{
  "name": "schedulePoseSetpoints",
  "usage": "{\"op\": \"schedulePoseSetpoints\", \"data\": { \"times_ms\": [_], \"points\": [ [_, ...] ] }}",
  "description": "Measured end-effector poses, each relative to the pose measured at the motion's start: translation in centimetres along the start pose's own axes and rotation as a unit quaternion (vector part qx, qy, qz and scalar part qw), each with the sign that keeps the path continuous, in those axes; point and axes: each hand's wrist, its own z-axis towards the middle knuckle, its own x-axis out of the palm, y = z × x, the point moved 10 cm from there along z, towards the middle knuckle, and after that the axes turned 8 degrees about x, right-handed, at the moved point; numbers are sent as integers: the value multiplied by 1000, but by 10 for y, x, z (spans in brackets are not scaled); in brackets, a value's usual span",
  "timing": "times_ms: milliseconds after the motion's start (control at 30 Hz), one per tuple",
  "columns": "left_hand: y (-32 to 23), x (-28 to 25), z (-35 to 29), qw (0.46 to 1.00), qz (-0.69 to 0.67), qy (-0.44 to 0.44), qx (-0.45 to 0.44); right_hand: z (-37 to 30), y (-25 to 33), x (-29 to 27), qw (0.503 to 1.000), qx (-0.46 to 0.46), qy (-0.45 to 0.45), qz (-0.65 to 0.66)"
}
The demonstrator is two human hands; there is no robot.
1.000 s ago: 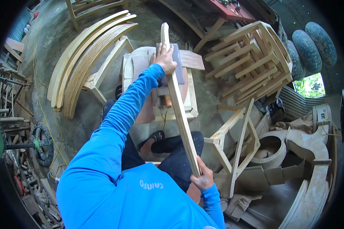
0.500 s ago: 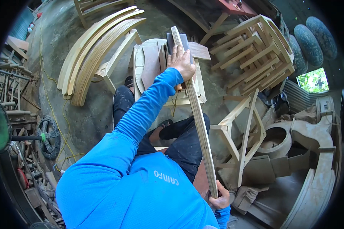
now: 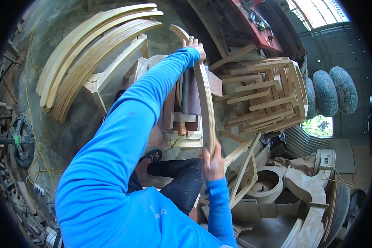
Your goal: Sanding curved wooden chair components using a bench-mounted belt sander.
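Note:
A long curved wooden slat (image 3: 205, 99) spans both my hands, bowed away from me and leaning over a low wooden workbench (image 3: 193, 144). My left hand (image 3: 197, 46) is wrapped over its far part, with the slat's tip sticking out beyond the fingers. My right hand (image 3: 214, 162) grips the near end, a little blurred by motion. Just left of the slat, on the bench, lies a flat grey-purple surface (image 3: 192, 93); whether the slat touches it I cannot tell. An orange-brown handle-like piece (image 3: 182, 128) shows below that.
Several curved slats (image 3: 105, 58) lean on a wooden frame (image 3: 120, 62) at the left. Stacked wooden frames (image 3: 273, 93) stand at the right, with large inner tubes (image 3: 328, 93) behind. A red table (image 3: 258, 25) is at the back. Yellow cord (image 3: 36, 124) trails along the floor.
My right hand has come up and forward from near my hip with the slat's near end. The slat has shifted farther away, and my left arm reaches farther out. The view has turned.

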Motion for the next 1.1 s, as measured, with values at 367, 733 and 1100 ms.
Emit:
{"op": "schedulePoseSetpoints", "data": {
  "times_ms": [367,733,1100],
  "points": [
    [-18,8,-28,999,-4,-2,39,65,16,32,996,29,5,89],
    [-167,34,-232,981,-60,-57,174,-357,-101,-42,957,203,-24,204],
    [-220,70,-276,980,-18,-77,182,-418,-88,-51,818,351,-11,455]
  ]
}}
